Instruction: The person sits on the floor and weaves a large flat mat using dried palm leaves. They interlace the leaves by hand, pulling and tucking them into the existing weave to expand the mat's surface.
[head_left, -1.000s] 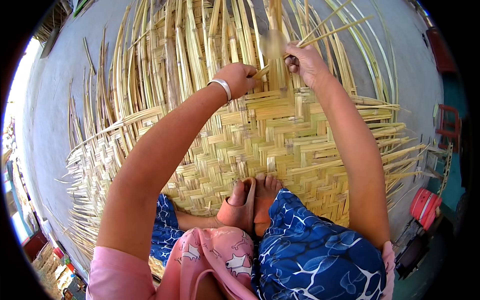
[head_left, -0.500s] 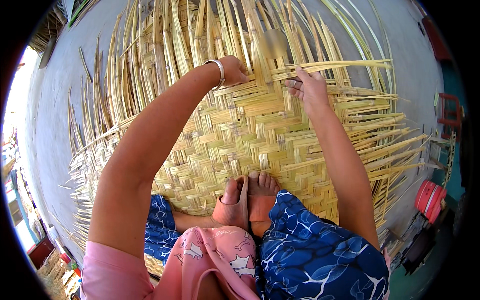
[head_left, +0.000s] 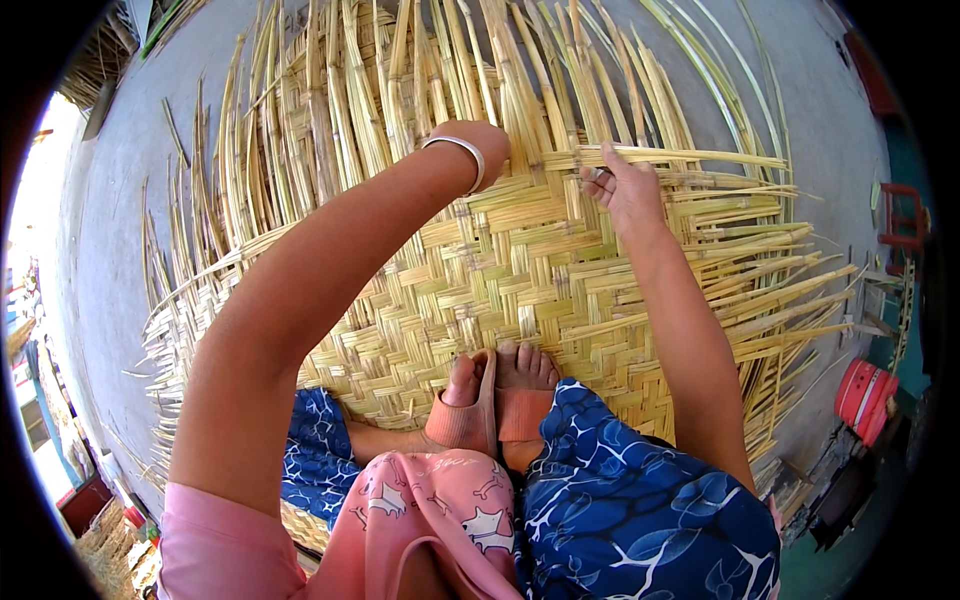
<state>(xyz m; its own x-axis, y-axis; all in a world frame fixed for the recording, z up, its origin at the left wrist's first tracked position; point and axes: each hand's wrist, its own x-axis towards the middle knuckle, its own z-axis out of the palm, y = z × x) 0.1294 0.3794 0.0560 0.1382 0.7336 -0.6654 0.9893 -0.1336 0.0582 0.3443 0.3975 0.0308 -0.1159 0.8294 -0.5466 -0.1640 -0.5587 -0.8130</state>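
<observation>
A large woven mat [head_left: 500,270] of pale yellow bamboo strips lies on the grey floor, with loose upright strips [head_left: 400,90] fanning out beyond the woven part. My left hand [head_left: 485,145], a silver bangle on its wrist, is closed around the upright strips at the weave's far edge. My right hand [head_left: 625,190] pinches a long horizontal strip [head_left: 690,157] that lies across the uprights and runs off to the right. My feet in pink sandals [head_left: 490,410] rest on the mat's near part.
Grey concrete floor [head_left: 120,220] surrounds the mat. A red container [head_left: 865,400] stands at the right, near dark objects. Loose strip ends stick out along the mat's left and right edges.
Both hands came down from the raised strips to the weave's edge. The long strip that the right hand held up now lies flat across the uprights.
</observation>
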